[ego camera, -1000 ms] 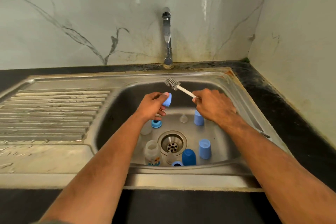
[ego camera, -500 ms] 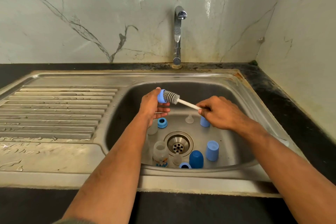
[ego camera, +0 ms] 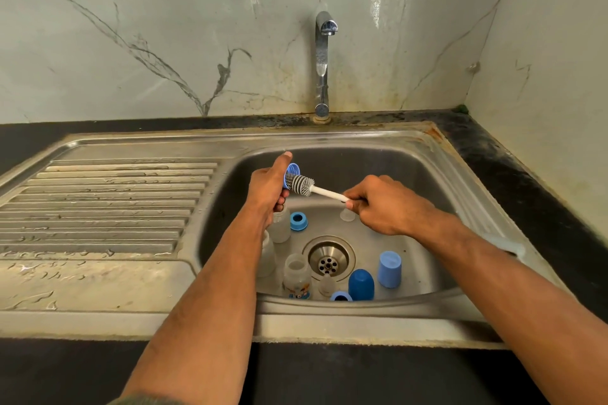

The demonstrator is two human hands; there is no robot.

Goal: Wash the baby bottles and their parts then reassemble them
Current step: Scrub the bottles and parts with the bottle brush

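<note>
My left hand [ego camera: 268,187] holds a light blue bottle cap [ego camera: 292,171] over the sink basin, its opening turned right. My right hand [ego camera: 385,204] grips the white handle of a small grey bottle brush [ego camera: 301,186], whose bristle head is partly inside the cap. On the basin floor lie a blue collar ring [ego camera: 298,221], a clear teat [ego camera: 347,214], several clear bottles such as the bottle [ego camera: 297,276] near the front, a dark blue cap [ego camera: 361,284], a light blue cap [ego camera: 389,269] and another blue ring [ego camera: 341,297].
The steel sink [ego camera: 437,174] has a drain [ego camera: 328,261] in the middle and a ribbed, wet drainboard [ego camera: 105,200] on the left. A chrome tap [ego camera: 322,66] stands behind it, with no water running. Black counter and marble walls surround the sink.
The brush head went from above and right of the cap to its opening, then partly inside. My left hand turned the cap toward the brush.
</note>
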